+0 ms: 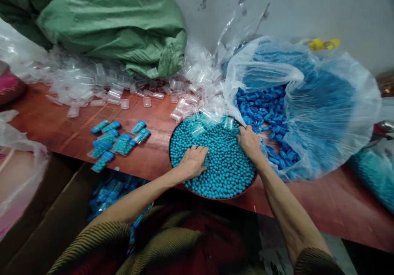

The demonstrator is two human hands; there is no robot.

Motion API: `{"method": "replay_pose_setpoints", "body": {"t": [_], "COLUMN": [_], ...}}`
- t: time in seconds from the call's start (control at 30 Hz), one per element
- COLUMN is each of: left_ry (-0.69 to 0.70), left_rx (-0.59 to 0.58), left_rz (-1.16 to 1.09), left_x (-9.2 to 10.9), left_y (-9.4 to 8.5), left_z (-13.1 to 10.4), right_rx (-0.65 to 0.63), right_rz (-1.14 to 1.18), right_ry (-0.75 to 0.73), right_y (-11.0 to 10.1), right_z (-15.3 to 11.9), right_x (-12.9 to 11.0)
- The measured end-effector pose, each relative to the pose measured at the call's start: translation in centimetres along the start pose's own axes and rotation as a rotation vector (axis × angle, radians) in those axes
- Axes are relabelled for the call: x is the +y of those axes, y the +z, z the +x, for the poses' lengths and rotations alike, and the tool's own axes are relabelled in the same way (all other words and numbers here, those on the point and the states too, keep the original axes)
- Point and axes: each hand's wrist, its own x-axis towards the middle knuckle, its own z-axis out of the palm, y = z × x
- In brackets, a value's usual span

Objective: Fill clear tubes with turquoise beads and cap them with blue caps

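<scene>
Small round turquoise beads fill a shallow round tray with a red rim. My left hand rests low over the beads, fingers bent around a small clear plastic container that is partly hidden. At the tray's right rim, my right hand is closed, its fingertips beside the edge of a translucent bag; what they pinch is not discernible. Blue plastic caps spill from that bag. A few clear containers lie on the beads at the far side.
Filled, blue-capped containers lie left of the tray. Empty clear containers are heaped along the back below a green sack. Under the table's front edge, a cardboard box holds more filled containers. A bag of turquoise beads stands far right.
</scene>
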Motion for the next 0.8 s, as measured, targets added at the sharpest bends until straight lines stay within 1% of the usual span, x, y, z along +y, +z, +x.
{"method": "replay_pose_setpoints", "body": {"t": [0.1, 0.17, 0.23, 0.27, 0.33, 0.4, 0.47, 0.53, 0.57, 0.6, 0.67, 0.7, 0.8], "left_ry": [0.010, 0.055, 0.131, 0.172, 0.231, 0.226, 0.176, 0.123, 0.102, 0.084, 0.059, 0.054, 0.051], "left_rx": [0.043, 0.104, 0.157, 0.170, 0.165, 0.129, 0.077, 0.037, 0.023, 0.008, -0.034, -0.060, -0.096], "left_rz": [-0.017, -0.010, 0.015, 0.027, 0.033, 0.021, 0.000, -0.022, -0.030, -0.032, -0.014, 0.001, 0.032], "left_x": [0.0, -0.1, 0.0, 0.0, 0.0, -0.1, -0.2, -0.4, -0.4, -0.3, -0.1, 0.1, 0.4], "left_y": [0.3, 0.5, 0.5, 0.6, 0.7, 0.8, 1.0, 0.9, 0.8, 0.6, 0.1, -0.2, -0.7], "left_z": [-0.3, -0.6, -0.6, -0.6, -0.6, -0.5, -0.4, -0.4, -0.3, -0.1, 0.3, 0.6, 1.2], "right_rx": [0.025, 0.043, 0.007, -0.030, -0.103, -0.144, -0.156, -0.120, -0.078, -0.025, 0.067, 0.067, -0.100], "right_rz": [0.062, 0.121, 0.180, 0.209, 0.296, 0.417, 0.559, 0.647, 0.644, 0.603, 0.428, 0.324, 0.097], "right_ry": [-0.084, -0.164, -0.282, -0.352, -0.481, -0.536, -0.536, -0.498, -0.462, -0.411, -0.283, -0.222, -0.200], "right_y": [0.4, 0.2, -0.2, -0.4, -0.5, -0.4, -0.3, -0.3, -0.5, -0.6, -0.8, -0.8, -0.2], "right_z": [-0.6, -1.6, -3.0, -3.7, -4.9, -5.6, -5.7, -5.0, -4.4, -3.6, -1.9, -1.0, 0.9], "right_x": [0.1, -0.7, -2.2, -3.1, -5.1, -6.5, -6.9, -6.1, -5.4, -4.6, -3.1, -2.4, -1.3]}}
